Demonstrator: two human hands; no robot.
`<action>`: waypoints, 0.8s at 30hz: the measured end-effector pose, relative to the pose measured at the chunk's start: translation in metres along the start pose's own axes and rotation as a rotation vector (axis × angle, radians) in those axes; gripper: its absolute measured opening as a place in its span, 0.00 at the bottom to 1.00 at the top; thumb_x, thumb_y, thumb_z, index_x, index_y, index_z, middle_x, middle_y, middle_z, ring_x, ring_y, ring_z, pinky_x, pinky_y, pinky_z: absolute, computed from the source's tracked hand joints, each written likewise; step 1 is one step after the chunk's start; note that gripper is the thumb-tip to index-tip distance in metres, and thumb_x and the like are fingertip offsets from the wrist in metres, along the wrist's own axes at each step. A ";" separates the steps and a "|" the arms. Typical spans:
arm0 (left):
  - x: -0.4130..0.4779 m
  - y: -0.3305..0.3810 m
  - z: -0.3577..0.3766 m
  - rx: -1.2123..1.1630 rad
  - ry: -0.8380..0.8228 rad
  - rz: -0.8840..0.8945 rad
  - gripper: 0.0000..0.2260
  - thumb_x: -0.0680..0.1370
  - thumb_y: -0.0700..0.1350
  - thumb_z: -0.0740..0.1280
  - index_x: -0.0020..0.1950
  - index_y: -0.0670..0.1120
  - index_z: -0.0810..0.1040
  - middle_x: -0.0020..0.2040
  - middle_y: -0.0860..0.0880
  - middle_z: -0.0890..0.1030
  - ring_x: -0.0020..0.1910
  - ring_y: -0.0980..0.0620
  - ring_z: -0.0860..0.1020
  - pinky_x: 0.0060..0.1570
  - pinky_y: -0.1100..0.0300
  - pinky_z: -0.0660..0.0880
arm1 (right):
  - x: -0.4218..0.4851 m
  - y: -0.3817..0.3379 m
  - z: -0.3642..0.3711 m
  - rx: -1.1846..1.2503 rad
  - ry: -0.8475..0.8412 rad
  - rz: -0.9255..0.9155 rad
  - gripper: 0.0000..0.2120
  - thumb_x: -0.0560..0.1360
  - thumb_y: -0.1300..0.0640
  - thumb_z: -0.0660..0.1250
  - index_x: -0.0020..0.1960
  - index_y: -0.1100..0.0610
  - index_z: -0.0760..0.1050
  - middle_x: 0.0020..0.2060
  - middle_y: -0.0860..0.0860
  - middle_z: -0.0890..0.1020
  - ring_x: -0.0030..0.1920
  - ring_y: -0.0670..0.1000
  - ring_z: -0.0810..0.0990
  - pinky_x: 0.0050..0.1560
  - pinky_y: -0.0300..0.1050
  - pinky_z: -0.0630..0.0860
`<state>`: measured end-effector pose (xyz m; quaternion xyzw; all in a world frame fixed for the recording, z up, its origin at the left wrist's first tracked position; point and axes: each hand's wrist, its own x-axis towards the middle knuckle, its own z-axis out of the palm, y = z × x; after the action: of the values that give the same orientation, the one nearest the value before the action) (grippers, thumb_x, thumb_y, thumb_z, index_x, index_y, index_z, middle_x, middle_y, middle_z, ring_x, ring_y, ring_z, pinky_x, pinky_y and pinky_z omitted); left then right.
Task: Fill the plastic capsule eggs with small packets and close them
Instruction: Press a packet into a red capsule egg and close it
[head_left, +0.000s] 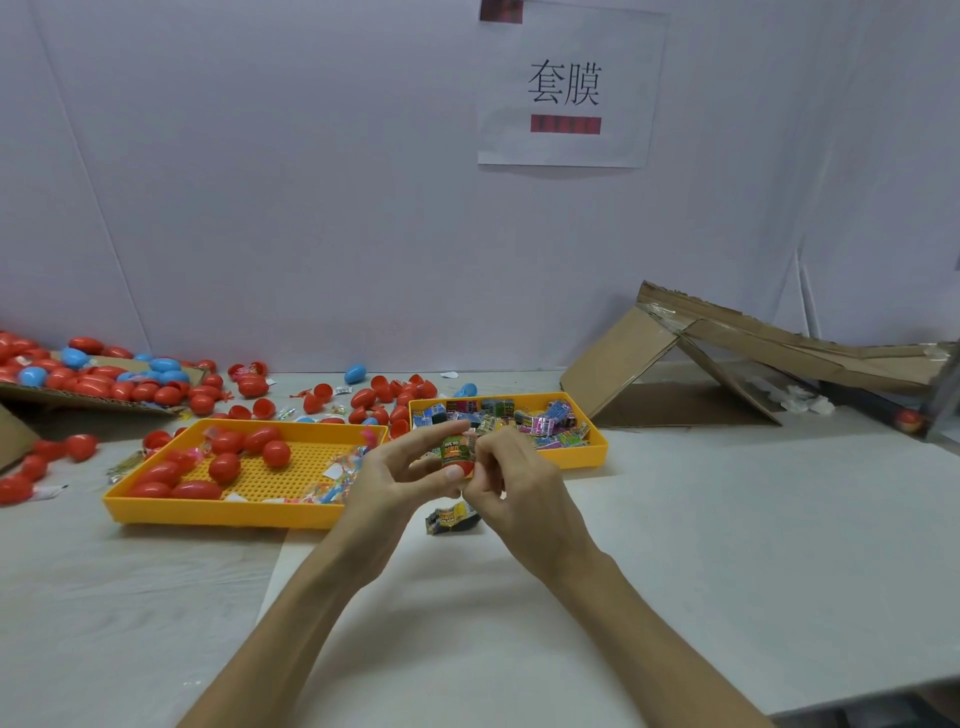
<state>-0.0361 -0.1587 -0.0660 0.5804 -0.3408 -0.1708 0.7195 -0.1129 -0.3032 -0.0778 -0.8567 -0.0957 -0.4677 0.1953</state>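
Two bare forearms (291, 613) are reaching in from the bottom edge, crossing a white sheet (467, 623) that is lying on the counter (753, 545). Above the far end of that sheet the two hands are meeting on a single capsule egg (457, 451).

The left hand (395, 470) is curling its fingers round the back of the egg, with its thumb pressing across the red lower end. The right hand (511, 480) is pinching the egg's other side between thumb and forefinger, and its remaining fingers are folding in beneath. The egg is standing roughly upright in the air, clear of the counter, and is wearing a green printed wrap around its upper part.

Just under the hands, a crumpled dark-and-yellow wrapper (451, 519) is lying on the sheet.

Behind the left hand, a perforated yellow tray (218, 512) is holding red eggs (224, 466) and a few clear bags of coloured bits. Behind the right hand, a second yellow tray (597, 441) is carrying a heap of small printed packets (540, 423).

More red eggs and halves are lying scattered on the counter (311, 402) beyond the trays, with a blue egg (355, 373) near the wall. At far left, a cardboard flap (31, 396) is bearing a pile of red and blue eggs. At right, a collapsed cardboard box (727, 358) is leaning by the wall, and a paper sign (566, 85) is hanging above.
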 end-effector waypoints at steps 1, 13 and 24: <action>0.000 0.000 0.000 0.000 0.003 0.003 0.19 0.69 0.44 0.77 0.56 0.62 0.85 0.60 0.54 0.84 0.59 0.50 0.83 0.50 0.58 0.82 | 0.000 0.000 0.000 0.002 -0.001 0.001 0.03 0.74 0.69 0.67 0.45 0.64 0.73 0.39 0.55 0.75 0.37 0.46 0.70 0.34 0.37 0.71; 0.000 -0.005 0.005 0.007 0.060 0.037 0.15 0.70 0.47 0.75 0.54 0.61 0.86 0.57 0.54 0.85 0.57 0.51 0.84 0.47 0.61 0.81 | -0.002 0.003 0.002 0.031 0.000 0.008 0.06 0.76 0.62 0.60 0.46 0.63 0.73 0.39 0.53 0.75 0.39 0.42 0.66 0.39 0.25 0.65; 0.004 -0.012 -0.003 -0.031 0.134 0.088 0.19 0.70 0.32 0.76 0.57 0.47 0.80 0.56 0.48 0.84 0.57 0.46 0.83 0.51 0.58 0.81 | 0.004 0.010 0.004 0.962 -0.117 0.747 0.15 0.79 0.48 0.66 0.56 0.60 0.77 0.45 0.57 0.86 0.42 0.59 0.86 0.42 0.48 0.82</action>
<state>-0.0292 -0.1625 -0.0761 0.5638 -0.3144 -0.1053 0.7565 -0.1040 -0.3107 -0.0788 -0.6724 0.0000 -0.2239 0.7055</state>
